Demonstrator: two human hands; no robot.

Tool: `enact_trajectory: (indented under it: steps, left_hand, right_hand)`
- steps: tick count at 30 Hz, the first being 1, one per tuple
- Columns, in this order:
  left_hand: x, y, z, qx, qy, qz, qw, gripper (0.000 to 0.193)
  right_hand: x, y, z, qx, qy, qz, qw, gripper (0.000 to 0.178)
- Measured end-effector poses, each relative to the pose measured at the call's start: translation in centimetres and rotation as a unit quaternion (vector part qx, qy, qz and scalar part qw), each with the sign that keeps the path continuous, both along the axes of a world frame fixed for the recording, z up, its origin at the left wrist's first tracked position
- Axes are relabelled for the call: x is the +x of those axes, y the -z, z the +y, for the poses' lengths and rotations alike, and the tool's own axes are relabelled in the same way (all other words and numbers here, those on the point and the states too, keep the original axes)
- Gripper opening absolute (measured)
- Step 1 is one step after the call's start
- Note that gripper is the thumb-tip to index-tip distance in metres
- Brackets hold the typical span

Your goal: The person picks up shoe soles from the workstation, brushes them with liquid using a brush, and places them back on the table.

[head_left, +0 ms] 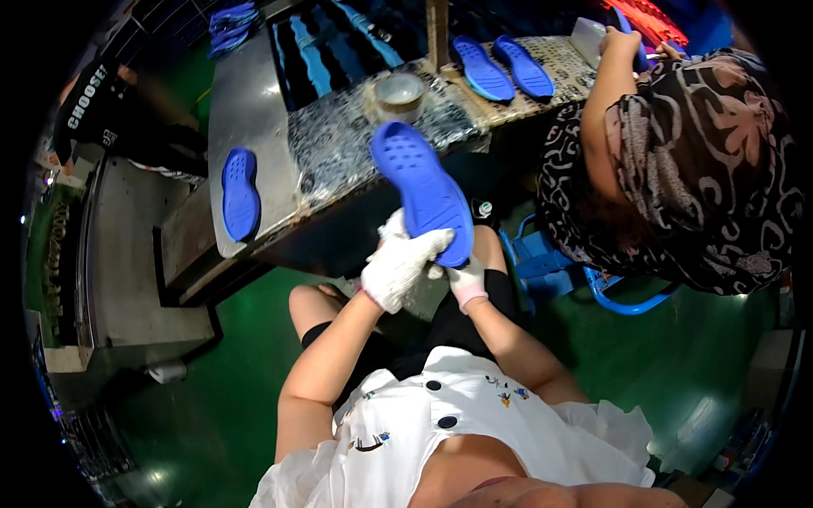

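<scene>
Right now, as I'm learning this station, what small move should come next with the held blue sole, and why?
I'd probably slide the right hand a little farther up the held blue sole to steady it: that hand and the left hand are both at the near end, while no hand shows at the far, dotted end.

We wear a white blouse [385,415] with sheer, loose short sleeves [605,436], two round black buttons [447,422] down its front, and small scattered motifs [511,396] in black, blue and orange. Our shorts [474,328] are black. White cloth gloves [391,284] cover our left hand [402,264] and right hand [467,281], the right cuff [471,293] pale pink.
</scene>
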State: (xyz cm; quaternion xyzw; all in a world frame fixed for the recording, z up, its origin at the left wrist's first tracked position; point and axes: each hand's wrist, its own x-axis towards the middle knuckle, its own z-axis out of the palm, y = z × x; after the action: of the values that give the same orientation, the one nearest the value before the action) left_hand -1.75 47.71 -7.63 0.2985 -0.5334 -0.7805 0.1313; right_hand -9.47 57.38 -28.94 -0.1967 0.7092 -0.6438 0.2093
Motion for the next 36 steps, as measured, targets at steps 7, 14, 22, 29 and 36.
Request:
enact_trajectory:
  steps: [7, 14, 22, 29, 36]
  left_hand:
    - [-18.1, -4.2, -3.3, -0.044, 0.122, 0.144, 0.981, 0.023]
    - [-17.0, 0.2, -4.3, -0.478, -0.093, 0.125, 0.864, 0.034]
    - [6.2, -2.4, -18.2, -0.721, -0.309, -0.259, 0.563, 0.041]
    - [17.9, 3.3, -24.3, -0.318, -0.321, -0.44, 0.776, 0.086]
    - [21.3, 4.9, -21.7, -0.289, -0.473, -0.319, 0.769, 0.055]
  right_hand:
    - [-0.6, -1.4, -0.5, 0.056, -0.024, -0.071, 0.996, 0.02]
    - [-0.7, -3.5, -1.4, 0.064, -0.024, -0.117, 0.991, 0.021]
    - [-1.2, -3.3, -0.7, 0.089, -0.057, -0.126, 0.986, 0.023]
    - [-0.2, -4.4, -1.5, 0.115, -0.077, -0.073, 0.988, 0.024]
    - [0.2, -0.6, -1.8, 0.064, -0.104, -0.184, 0.975, 0.019]
